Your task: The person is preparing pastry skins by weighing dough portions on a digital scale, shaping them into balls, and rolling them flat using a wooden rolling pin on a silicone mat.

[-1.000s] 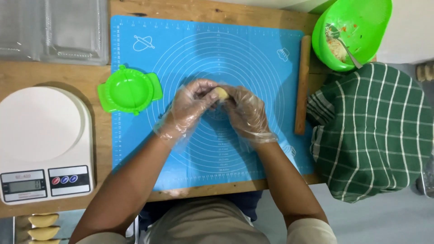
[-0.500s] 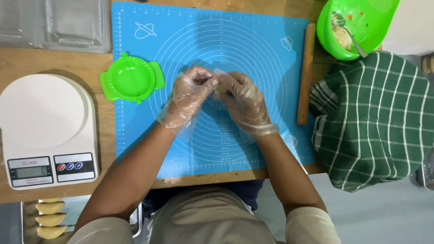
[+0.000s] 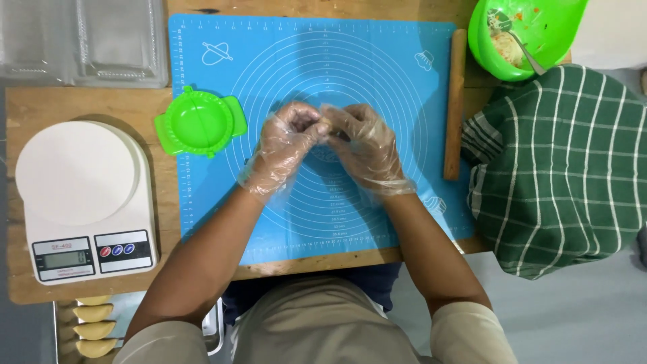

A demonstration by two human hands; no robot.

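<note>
In the middle of the frame, over the blue silicone mat (image 3: 303, 222), both hands meet, each in a thin clear plastic glove. The left hand (image 3: 286, 145) comes in from the lower left, its fingers curled inward; the right hand (image 3: 364, 145) comes in from the lower right, fingers bent the same way. Pinched between their fingertips is a small piece of pale dough (image 3: 325, 124), only a sliver of it showing, the rest hidden by the fingers. It sits above the mat's printed rings, a little above centre; whether it touches the mat I cannot tell.

Just left of the left hand, half on the mat's left edge and half on the wooden table (image 3: 101, 101), lies a bright green dumpling press (image 3: 200, 125), opened flat. Further left stands a white kitchen scale (image 3: 84, 199) with a round platform and a small display near its lower edge. In the upper left corner are clear plastic trays (image 3: 81, 40).

Along the mat's right edge lies a wooden rolling pin (image 3: 455, 101), running up and down the frame, near the right hand but apart from it. In the upper right sits a green bowl (image 3: 559, 27) with filling and a spoon (image 3: 522, 50) in it. Below the bowl, a green and white checked cloth (image 3: 559, 168) covers something bulky at the right side.

At the lower left corner, beneath the table's edge, a metal tray (image 3: 212, 334) holds several folded yellow pastries (image 3: 94, 330) in a column.
</note>
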